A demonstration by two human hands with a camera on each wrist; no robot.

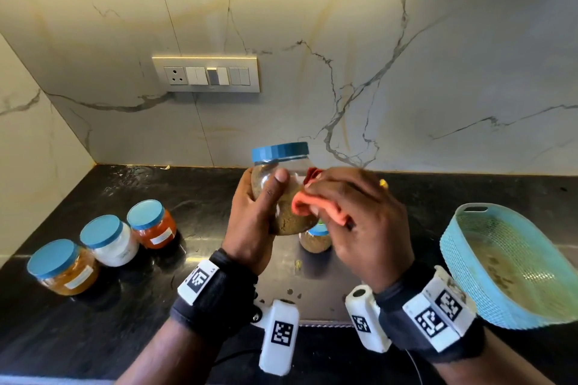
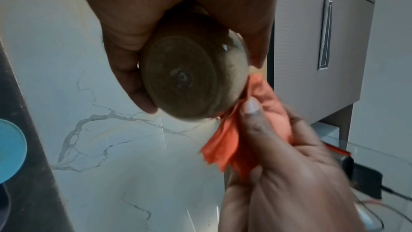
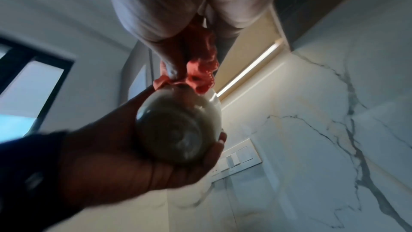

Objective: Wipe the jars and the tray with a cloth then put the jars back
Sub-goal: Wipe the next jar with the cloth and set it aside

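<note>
My left hand (image 1: 259, 206) grips a clear jar (image 1: 283, 187) with a blue lid and brown powder inside, lifted above the black counter. Its round base (image 2: 183, 77) faces the left wrist view and shows again as the jar base (image 3: 176, 130) in the right wrist view. My right hand (image 1: 350, 209) holds a bunched orange cloth (image 1: 312, 208) against the jar's right side; the cloth (image 2: 234, 130) is pinched under the thumb, and the cloth (image 3: 200, 70) touches the jar's top edge. A light-blue tray basket (image 1: 469, 259) stands tilted at the right.
Three blue-lidded jars stand in a row at the left: amber (image 1: 64, 267), white (image 1: 109, 241), orange (image 1: 153, 223). Another brown-filled jar (image 1: 316, 239) stands on the counter (image 1: 194, 197) under my hands. A switch panel (image 1: 206, 73) is on the marble wall.
</note>
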